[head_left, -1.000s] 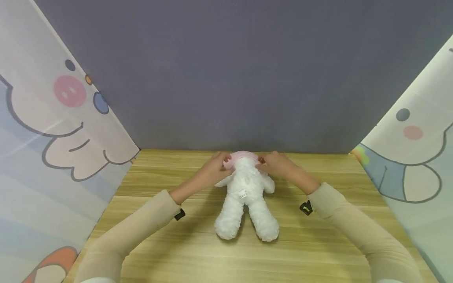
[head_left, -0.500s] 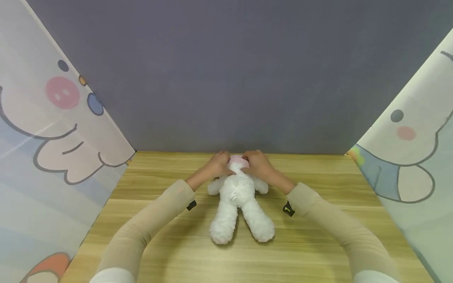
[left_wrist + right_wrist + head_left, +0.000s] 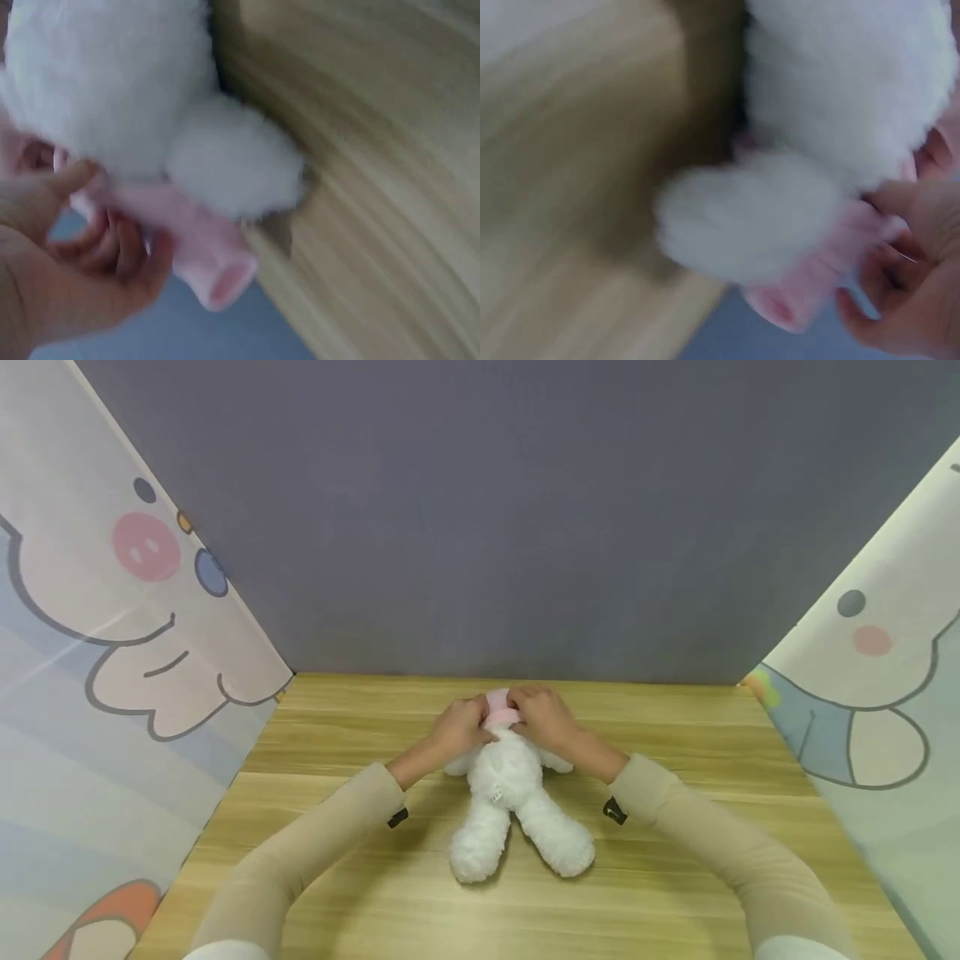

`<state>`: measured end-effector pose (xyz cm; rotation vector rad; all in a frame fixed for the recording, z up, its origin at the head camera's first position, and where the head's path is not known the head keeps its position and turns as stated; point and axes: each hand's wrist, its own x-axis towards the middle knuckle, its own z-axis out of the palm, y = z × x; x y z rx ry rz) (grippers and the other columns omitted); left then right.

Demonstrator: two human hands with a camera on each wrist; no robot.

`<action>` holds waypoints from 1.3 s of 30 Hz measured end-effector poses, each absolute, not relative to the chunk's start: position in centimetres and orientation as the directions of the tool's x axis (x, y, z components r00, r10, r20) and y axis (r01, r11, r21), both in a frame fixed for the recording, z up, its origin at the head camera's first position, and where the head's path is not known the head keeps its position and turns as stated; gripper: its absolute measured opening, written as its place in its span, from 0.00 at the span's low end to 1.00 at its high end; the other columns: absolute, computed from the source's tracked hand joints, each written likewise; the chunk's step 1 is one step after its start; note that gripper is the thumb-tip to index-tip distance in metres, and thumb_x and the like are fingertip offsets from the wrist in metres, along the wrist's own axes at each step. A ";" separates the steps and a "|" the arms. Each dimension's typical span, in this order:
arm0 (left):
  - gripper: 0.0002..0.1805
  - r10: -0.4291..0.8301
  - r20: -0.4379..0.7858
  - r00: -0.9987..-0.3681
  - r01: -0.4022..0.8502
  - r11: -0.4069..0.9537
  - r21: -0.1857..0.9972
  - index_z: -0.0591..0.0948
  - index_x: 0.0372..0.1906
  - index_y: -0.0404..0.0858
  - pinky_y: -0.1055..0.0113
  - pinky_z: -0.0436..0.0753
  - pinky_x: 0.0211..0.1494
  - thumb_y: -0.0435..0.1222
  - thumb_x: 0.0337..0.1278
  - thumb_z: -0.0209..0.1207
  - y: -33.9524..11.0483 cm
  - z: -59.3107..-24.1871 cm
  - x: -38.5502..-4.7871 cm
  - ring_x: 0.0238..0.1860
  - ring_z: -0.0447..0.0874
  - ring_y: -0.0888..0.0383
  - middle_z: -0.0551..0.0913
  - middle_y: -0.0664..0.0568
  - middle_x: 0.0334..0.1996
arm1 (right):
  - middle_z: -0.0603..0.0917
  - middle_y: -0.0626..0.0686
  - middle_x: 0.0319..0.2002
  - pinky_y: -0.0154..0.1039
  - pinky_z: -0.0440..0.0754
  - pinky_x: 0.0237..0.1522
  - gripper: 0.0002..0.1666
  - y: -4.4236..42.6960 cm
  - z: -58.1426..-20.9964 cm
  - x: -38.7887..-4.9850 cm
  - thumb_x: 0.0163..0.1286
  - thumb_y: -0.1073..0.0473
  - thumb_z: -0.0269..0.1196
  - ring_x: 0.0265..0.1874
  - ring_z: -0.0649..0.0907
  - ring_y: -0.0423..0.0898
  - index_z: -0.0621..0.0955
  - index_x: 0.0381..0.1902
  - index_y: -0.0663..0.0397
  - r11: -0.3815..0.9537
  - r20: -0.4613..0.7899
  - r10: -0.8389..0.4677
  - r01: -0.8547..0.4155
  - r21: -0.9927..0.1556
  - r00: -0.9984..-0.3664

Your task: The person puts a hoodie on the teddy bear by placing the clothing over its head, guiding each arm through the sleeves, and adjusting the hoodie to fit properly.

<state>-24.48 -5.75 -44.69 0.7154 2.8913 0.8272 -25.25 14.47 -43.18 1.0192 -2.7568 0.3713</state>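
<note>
Tabletop [image 3: 375,893] — white plush [image 3: 507,774], pink garment [image 3: 500,710]

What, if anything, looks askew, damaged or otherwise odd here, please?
The garment is bunched at the upper end of the toy, leaving the rest bare. The left hand and right hand hold it, so this may simply be handling. No spill or damage shows, though the wrist views are blurred.

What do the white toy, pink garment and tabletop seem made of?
White toy: apparently matte plush, by its tufted pile. Pink garment: probably soft, matte fabric, since it bunches and folds. Tabletop: wood or wood-look laminate, with streaky grain, faint sheen.
</note>
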 end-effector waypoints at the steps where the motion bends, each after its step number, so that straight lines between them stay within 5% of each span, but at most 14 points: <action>1: 0.17 0.475 0.070 -0.877 0.434 0.723 0.538 0.75 0.36 0.38 0.69 0.75 0.29 0.39 0.55 0.74 -6.0 -44.5 -24.7 0.26 0.76 0.60 0.79 0.53 0.27 | 0.85 0.52 0.36 0.49 0.81 0.42 0.16 14.6 -42.8 -25.3 0.59 0.60 0.77 0.35 0.83 0.50 0.81 0.41 0.57 0.734 0.220 -0.614 -0.651 -0.193 -0.758; 8: 0.07 0.576 0.090 -0.812 0.522 0.651 0.551 0.82 0.47 0.31 0.65 0.82 0.42 0.29 0.70 0.57 -6.7 -43.3 -26.2 0.37 0.82 0.56 0.86 0.44 0.39 | 0.81 0.50 0.31 0.44 0.77 0.33 0.20 14.4 -40.6 -25.6 0.68 0.47 0.71 0.29 0.78 0.46 0.80 0.42 0.57 0.809 0.015 -0.543 -0.528 -0.258 -0.839; 10: 0.09 0.584 0.142 -0.799 0.566 0.653 0.502 0.83 0.48 0.31 0.64 0.82 0.43 0.27 0.71 0.54 -6.3 -43.2 -26.0 0.38 0.82 0.56 0.86 0.44 0.41 | 0.83 0.53 0.34 0.48 0.79 0.37 0.23 14.0 -40.6 -25.5 0.66 0.44 0.71 0.32 0.81 0.50 0.79 0.44 0.56 0.846 0.019 -0.495 -0.487 -0.218 -0.869; 13: 0.09 0.618 0.202 -0.760 0.624 0.607 0.492 0.83 0.46 0.33 0.65 0.79 0.41 0.27 0.73 0.52 -5.9 -43.0 -25.3 0.33 0.78 0.57 0.85 0.46 0.39 | 0.84 0.57 0.51 0.58 0.78 0.49 0.30 13.4 -41.0 -25.3 0.65 0.45 0.72 0.49 0.81 0.59 0.78 0.58 0.52 0.877 0.073 -0.460 -0.466 -0.119 -0.885; 17: 0.07 0.684 0.235 -0.691 0.675 0.494 0.548 0.82 0.45 0.34 0.69 0.76 0.37 0.28 0.74 0.53 -5.7 -43.3 -24.2 0.28 0.72 0.62 0.82 0.49 0.34 | 0.74 0.54 0.69 0.66 0.71 0.60 0.39 13.1 -42.2 -25.2 0.63 0.49 0.74 0.65 0.71 0.62 0.74 0.71 0.43 0.849 0.191 -0.517 -0.528 -0.011 -0.834; 24: 0.06 0.755 0.242 -0.610 0.734 0.423 0.532 0.81 0.46 0.34 0.70 0.78 0.42 0.28 0.73 0.55 -5.5 -44.5 -23.1 0.35 0.75 0.62 0.83 0.50 0.39 | 0.82 0.50 0.60 0.59 0.72 0.57 0.26 13.7 -44.8 -25.8 0.68 0.46 0.69 0.56 0.77 0.54 0.79 0.60 0.46 0.788 0.353 -0.590 -0.613 0.057 -0.726; 28: 0.05 0.724 0.239 -0.648 0.740 0.521 0.425 0.78 0.45 0.36 0.68 0.76 0.41 0.32 0.70 0.60 -5.1 -44.1 -23.1 0.36 0.72 0.59 0.77 0.52 0.36 | 0.85 0.49 0.51 0.56 0.69 0.54 0.14 14.7 -44.8 -26.4 0.67 0.56 0.69 0.48 0.76 0.52 0.80 0.49 0.48 0.783 0.384 -0.585 -0.620 0.040 -0.714; 32: 0.19 0.587 0.285 -0.758 0.652 0.699 0.295 0.75 0.51 0.34 0.62 0.78 0.46 0.35 0.61 0.68 -4.9 -44.8 -22.8 0.42 0.73 0.53 0.75 0.48 0.43 | 0.86 0.48 0.43 0.52 0.70 0.51 0.14 15.1 -45.1 -26.2 0.59 0.70 0.67 0.41 0.75 0.51 0.79 0.38 0.48 0.750 0.403 -0.612 -0.661 0.021 -0.681; 35: 0.27 0.473 0.302 -0.828 0.547 0.800 0.248 0.73 0.58 0.32 0.54 0.78 0.52 0.37 0.56 0.67 -4.7 -46.0 -23.2 0.49 0.74 0.47 0.75 0.43 0.51 | 0.86 0.48 0.44 0.51 0.72 0.49 0.20 15.2 -45.4 -25.8 0.53 0.74 0.67 0.41 0.75 0.50 0.82 0.40 0.47 0.737 0.398 -0.625 -0.675 0.017 -0.672; 39: 0.33 0.428 0.237 -0.872 0.480 0.842 0.245 0.73 0.63 0.32 0.46 0.76 0.56 0.41 0.51 0.65 -4.4 -46.3 -24.3 0.56 0.73 0.41 0.76 0.41 0.57 | 0.85 0.52 0.52 0.55 0.77 0.51 0.22 15.5 -45.1 -25.9 0.59 0.68 0.70 0.47 0.78 0.53 0.83 0.51 0.49 0.735 0.345 -0.634 -0.678 -0.011 -0.692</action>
